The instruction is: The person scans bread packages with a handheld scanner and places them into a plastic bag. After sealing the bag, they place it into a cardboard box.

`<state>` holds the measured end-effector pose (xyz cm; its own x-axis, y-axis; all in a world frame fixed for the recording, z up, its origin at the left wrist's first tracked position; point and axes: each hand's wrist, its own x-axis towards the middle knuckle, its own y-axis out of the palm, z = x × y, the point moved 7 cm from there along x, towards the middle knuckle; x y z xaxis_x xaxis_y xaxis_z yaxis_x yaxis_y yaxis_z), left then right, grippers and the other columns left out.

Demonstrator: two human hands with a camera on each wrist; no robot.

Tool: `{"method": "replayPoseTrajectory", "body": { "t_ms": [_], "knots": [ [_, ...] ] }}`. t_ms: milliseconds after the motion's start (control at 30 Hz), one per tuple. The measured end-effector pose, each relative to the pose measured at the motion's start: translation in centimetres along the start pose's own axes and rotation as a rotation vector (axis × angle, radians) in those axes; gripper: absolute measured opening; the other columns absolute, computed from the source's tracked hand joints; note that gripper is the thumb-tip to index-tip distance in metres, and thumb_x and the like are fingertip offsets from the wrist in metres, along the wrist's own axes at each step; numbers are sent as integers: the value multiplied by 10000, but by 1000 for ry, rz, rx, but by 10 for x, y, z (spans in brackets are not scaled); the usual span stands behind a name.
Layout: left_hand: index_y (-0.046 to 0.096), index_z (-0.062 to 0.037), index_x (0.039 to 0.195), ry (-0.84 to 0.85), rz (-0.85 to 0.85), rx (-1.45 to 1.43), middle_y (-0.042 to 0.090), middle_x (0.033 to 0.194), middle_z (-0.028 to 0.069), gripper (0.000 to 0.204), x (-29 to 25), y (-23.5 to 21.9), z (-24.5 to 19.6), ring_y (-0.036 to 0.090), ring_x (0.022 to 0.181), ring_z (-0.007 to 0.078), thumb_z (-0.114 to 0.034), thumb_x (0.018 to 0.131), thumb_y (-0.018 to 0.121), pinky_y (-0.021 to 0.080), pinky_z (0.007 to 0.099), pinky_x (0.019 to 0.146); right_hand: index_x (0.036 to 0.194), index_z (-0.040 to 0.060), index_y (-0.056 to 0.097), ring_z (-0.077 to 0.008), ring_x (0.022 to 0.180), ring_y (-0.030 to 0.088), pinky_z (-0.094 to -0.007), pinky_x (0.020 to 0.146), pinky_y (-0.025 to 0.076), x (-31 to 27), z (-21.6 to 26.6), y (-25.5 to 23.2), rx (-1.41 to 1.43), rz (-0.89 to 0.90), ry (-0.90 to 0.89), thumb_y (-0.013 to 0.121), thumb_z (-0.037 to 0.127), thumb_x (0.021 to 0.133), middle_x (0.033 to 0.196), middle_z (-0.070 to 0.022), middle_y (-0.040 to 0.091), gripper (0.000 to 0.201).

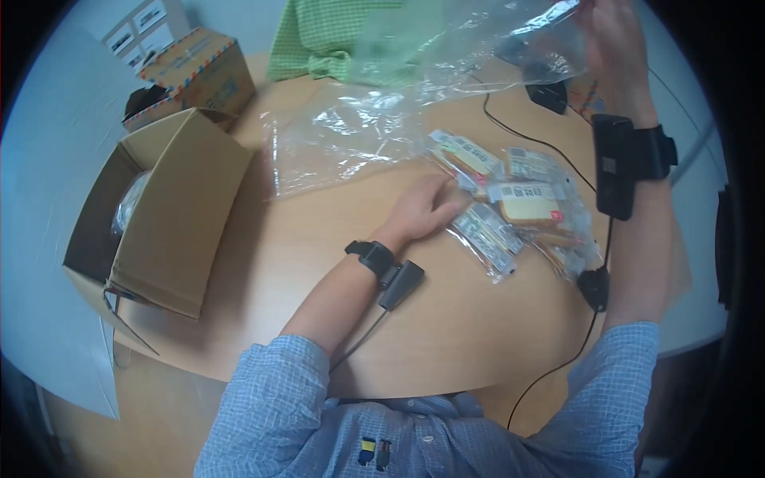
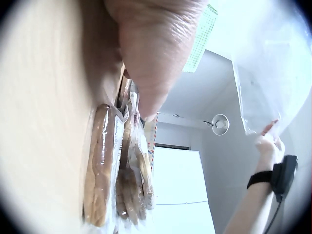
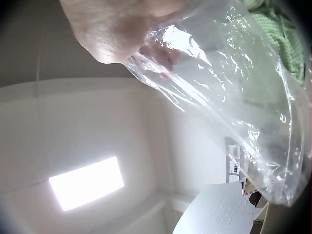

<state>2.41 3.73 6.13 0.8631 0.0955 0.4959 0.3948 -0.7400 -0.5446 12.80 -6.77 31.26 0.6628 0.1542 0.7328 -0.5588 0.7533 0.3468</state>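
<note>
R hand (image 1: 617,36) is pinching one end of bag (image 1: 358,127) up high, w/ long axis slanting down-left over table (image 1: 454,327), while L hand (image 1: 420,209) (fingers part-hidden, can't tell if gripping) is sitting nearer the packs (image 1: 530,207), which are lying just R of its thumb.

Clear bag (image 3: 222,92) partly beyond top edge

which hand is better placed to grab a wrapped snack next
Probably the left hand: it is low at the table, beside the wrapped snacks, while the right hand is raised away from them, holding the clear plastic bag.
</note>
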Motion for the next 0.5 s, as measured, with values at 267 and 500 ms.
{"method": "replayPoseTrajectory", "body": {
  "t_ms": [267,500],
  "knots": [
    [525,32,1106,55,-6,-30,550,1053,224,553,1,2,6,496,1011,368,-402,765,568,381,419,891,933,22,496,-162,659,626,-225,531,472,-20,-106,11,-246,-36,160,492,230,903,916,-73,611,210],
    [534,-7,1083,51,36,-5,553,1049,195,498,4,1,6,479,1031,350,-371,747,583,360,415,914,1008,-15,519,-282,851,622,-360,739,487,-66,-246,-70,-959,-164,426,553,341,825,936,-174,619,402]
  ]
}}
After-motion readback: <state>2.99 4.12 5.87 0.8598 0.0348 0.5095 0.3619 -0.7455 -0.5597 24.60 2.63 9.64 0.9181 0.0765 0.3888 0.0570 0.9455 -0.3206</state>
